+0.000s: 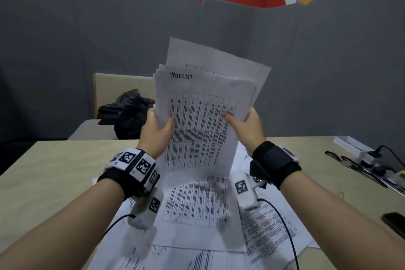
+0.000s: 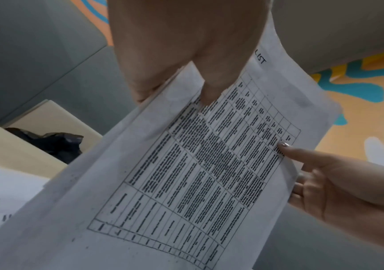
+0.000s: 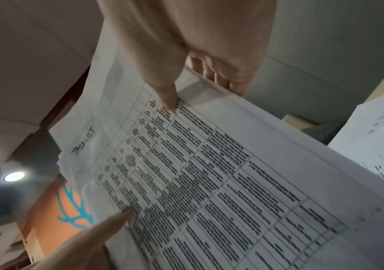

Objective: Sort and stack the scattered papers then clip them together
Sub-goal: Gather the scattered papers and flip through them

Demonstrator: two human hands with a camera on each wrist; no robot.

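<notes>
- The left hand (image 1: 158, 127) is pinching the left edge of the stack (image 1: 203, 116), with the thumb lying on the front sheet and the fingers going behind it.
- Between the two grips, the stack is standing upright, and its bottom edge is resting on the loose papers (image 1: 197, 201) lying on the table (image 1: 54, 173).
- The right hand (image 1: 245, 125) is pinching the right edge in the same way, thumb in front.
- Above the grips, the sheets are fanning out, not yet even.
- The paper is probably light, thin and floppy, and sheets may slide on each other. I think holding both side edges near the middle is best, loosely enough for tapping them level.
</notes>
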